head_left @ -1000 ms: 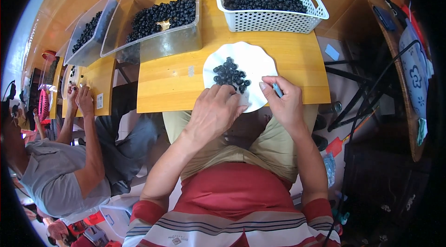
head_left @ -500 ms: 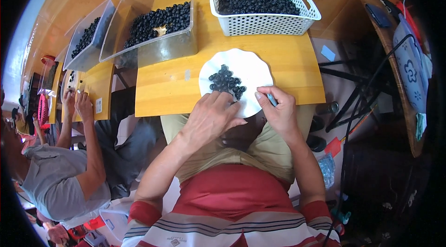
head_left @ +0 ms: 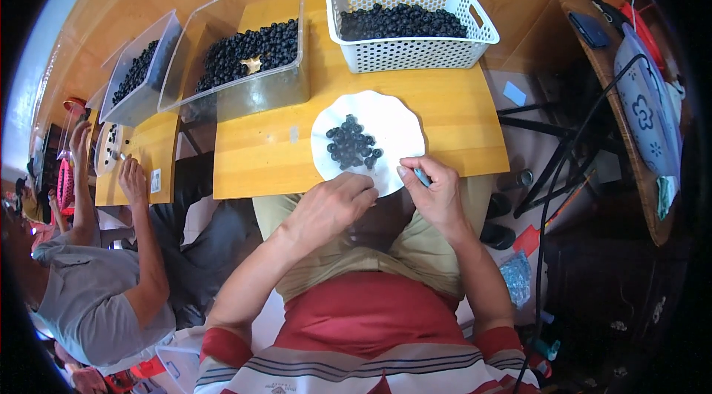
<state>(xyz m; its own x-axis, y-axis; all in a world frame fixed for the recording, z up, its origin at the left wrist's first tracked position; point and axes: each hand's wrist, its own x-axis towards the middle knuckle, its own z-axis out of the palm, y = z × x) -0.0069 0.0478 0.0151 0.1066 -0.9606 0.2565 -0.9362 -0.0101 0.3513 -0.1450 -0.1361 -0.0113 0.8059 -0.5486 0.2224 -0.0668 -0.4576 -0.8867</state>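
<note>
A white plate with a wavy rim [head_left: 397,116] lies near the table's front edge. On its left half sits a pile of dark, blueberry-like balls [head_left: 348,143]. My left hand [head_left: 337,200] is at the plate's near edge, just below the pile, with its fingers curled together; whatever they hold, if anything, is hidden. In my right hand [head_left: 437,188], at the plate's lower right rim, a slim light-blue tool [head_left: 422,177] is gripped between thumb and fingers. Only a short length of it shows, so its kind is unclear.
A white perforated basket [head_left: 415,59] and a clear plastic bin [head_left: 263,97], both with dark balls, stand at the back of the wooden table [head_left: 259,164]. Another bin [head_left: 152,90] is further left. A co-worker [head_left: 111,283] sits left. A wicker-edged stand [head_left: 593,68] is at right.
My left hand has drawn back from the pile to the plate's near edge, and its fingers have curled in. My right hand keeps the blue tool. The whole view has shifted slightly.
</note>
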